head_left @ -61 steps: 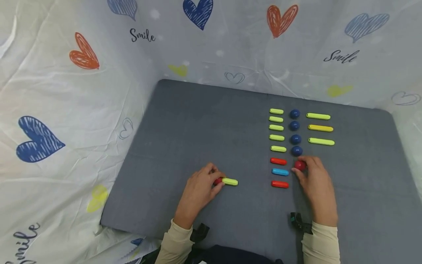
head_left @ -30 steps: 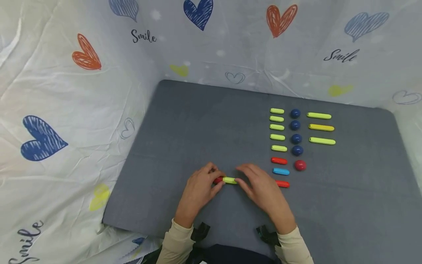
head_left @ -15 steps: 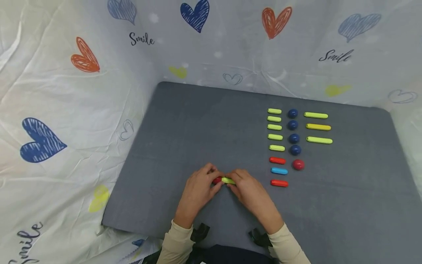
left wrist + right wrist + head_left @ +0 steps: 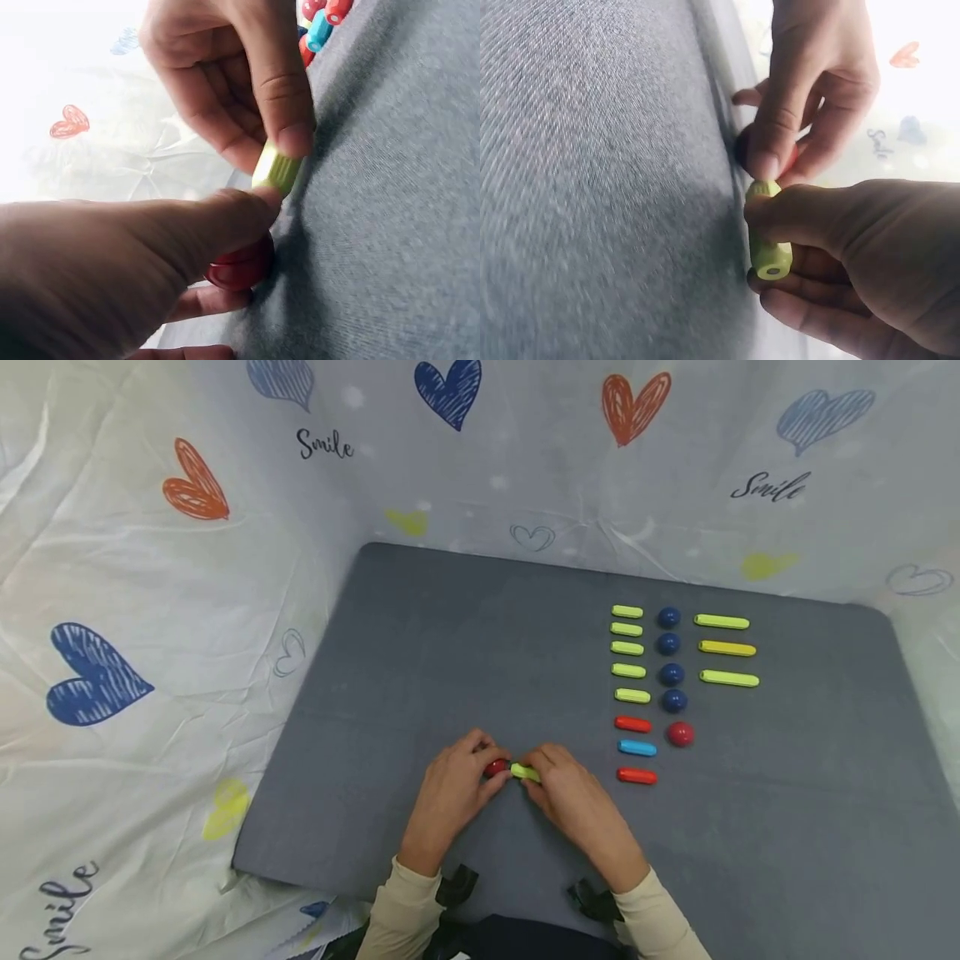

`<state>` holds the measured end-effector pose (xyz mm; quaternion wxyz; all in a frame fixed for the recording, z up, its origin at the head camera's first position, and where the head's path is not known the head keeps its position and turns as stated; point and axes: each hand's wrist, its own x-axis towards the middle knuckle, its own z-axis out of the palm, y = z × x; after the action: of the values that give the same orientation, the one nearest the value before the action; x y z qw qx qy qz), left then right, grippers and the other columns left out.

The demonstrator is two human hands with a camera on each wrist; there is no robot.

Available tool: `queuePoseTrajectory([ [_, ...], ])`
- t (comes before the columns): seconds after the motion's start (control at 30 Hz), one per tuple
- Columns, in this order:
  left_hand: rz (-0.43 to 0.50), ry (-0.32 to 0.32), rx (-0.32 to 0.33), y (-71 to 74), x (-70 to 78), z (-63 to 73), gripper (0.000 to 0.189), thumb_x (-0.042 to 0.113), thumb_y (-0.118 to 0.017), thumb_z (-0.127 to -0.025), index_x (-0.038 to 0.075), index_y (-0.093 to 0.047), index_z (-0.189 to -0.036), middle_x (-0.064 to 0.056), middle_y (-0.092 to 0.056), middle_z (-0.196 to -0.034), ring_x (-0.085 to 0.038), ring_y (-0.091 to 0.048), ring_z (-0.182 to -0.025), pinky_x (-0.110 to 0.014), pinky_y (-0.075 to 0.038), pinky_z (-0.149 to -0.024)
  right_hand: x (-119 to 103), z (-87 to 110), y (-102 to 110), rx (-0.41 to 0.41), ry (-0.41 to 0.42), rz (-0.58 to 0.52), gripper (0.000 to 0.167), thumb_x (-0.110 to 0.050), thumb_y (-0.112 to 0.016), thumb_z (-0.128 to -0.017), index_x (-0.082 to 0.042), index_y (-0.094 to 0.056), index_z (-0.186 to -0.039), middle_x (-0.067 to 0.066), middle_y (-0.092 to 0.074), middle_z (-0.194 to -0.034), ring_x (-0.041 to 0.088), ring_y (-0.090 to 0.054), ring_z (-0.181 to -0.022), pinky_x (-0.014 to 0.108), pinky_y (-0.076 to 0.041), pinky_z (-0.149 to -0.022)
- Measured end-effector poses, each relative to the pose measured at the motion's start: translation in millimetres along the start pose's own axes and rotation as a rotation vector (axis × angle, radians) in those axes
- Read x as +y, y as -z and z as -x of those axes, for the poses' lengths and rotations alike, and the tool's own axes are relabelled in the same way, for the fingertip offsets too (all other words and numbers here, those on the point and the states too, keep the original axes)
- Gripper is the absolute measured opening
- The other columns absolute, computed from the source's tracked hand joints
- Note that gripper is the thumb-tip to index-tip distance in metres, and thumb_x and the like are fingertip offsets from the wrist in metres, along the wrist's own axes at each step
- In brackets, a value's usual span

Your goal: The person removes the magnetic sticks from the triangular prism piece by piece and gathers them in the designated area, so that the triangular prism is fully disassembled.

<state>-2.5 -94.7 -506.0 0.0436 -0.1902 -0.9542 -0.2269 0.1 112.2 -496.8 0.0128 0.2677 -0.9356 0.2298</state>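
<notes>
My left hand (image 4: 453, 793) pinches a small glossy red ball (image 4: 495, 767) between thumb and fingers, close to the table surface. Just to its right, the thumb and fingers of my right hand (image 4: 573, 802) pinch a short lime-green ribbed rod (image 4: 523, 772). A narrow gap shows between ball and rod in the head view. The right wrist view shows the rod (image 4: 772, 259) with a round dark spot in its end face, while fingers cover its middle. In the left wrist view the red ball (image 4: 244, 266) is partly behind my left thumb.
On the right of the grey table (image 4: 420, 635) lie short lime rods (image 4: 627, 648), two short red rods (image 4: 636, 775), a short blue rod (image 4: 637, 748), navy balls (image 4: 671, 674), another red ball (image 4: 680, 734) and longer yellow-green rods (image 4: 729, 678). A printed cloth (image 4: 525, 460) hangs behind.
My right hand let go of the other red ball in the right column, moved left and took hold of the lime rod. The rod has shifted slightly right from the held ball. My left hand stayed put.
</notes>
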Motion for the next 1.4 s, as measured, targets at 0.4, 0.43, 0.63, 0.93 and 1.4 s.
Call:
queuePoseTrajectory([
  [0.4,-0.003,-0.014,-0.006,0.3,0.7,-0.4,0.027,0.032,-0.090,-0.087,0.024,-0.081,-0.112,0.004,-0.065,-0.110,-0.013,-0.063,-0.087,-0.034,-0.055,-0.077,26.0,40.8,35.4,0.099,-0.076,-0.044,0.032,-0.005,-0.089,-0.086,-0.007,-0.073,-0.113,0.002,-0.068,-0.106,0.020,-0.063,-0.101,0.042,-0.057,-0.087],
  [0.43,0.001,-0.014,-0.008,-0.2,1.0,-0.4,0.027,0.032,-0.090,-0.088,0.024,-0.081,-0.112,0.004,-0.065,-0.110,-0.013,-0.063,-0.087,-0.034,-0.055,-0.077,30.2,47.8,38.2,0.115,-0.087,-0.037,0.033,-0.004,-0.089,-0.085,-0.007,-0.073,-0.113,0.002,-0.068,-0.107,0.020,-0.062,-0.101,0.042,-0.057,-0.087],
  [0.63,0.030,-0.010,-0.015,-1.4,1.3,-0.6,0.027,0.033,-0.089,-0.088,0.024,-0.081,-0.113,0.004,-0.065,-0.111,-0.014,-0.063,-0.087,-0.033,-0.055,-0.075,49.5,84.2,48.0,0.175,-0.162,0.022,0.039,0.003,-0.091,-0.080,-0.006,-0.073,-0.114,0.005,-0.068,-0.109,0.025,-0.063,-0.104,0.044,-0.054,-0.089],
  [0.93,0.028,-0.012,-0.005,-0.7,0.2,-2.2,0.028,0.033,-0.089,-0.088,0.024,-0.082,-0.113,0.003,-0.065,-0.111,-0.015,-0.064,-0.089,-0.036,-0.056,-0.078,58.3,101.8,51.2,0.156,-0.259,0.053,0.037,0.003,-0.091,-0.078,-0.007,-0.075,-0.110,0.005,-0.067,-0.105,0.028,-0.062,-0.100,0.049,-0.055,-0.086],
  [1.4,0.034,-0.012,-0.004,-0.2,-1.7,0.3,0.029,0.034,-0.088,-0.089,0.024,-0.081,-0.116,0.002,-0.065,-0.112,-0.015,-0.064,-0.089,-0.037,-0.055,-0.080,54.1,100.5,56.1,0.188,-0.201,0.080,0.050,-0.005,-0.095,-0.076,-0.009,-0.074,-0.121,0.005,-0.068,-0.110,0.028,-0.064,-0.100,0.049,-0.053,-0.087],
])
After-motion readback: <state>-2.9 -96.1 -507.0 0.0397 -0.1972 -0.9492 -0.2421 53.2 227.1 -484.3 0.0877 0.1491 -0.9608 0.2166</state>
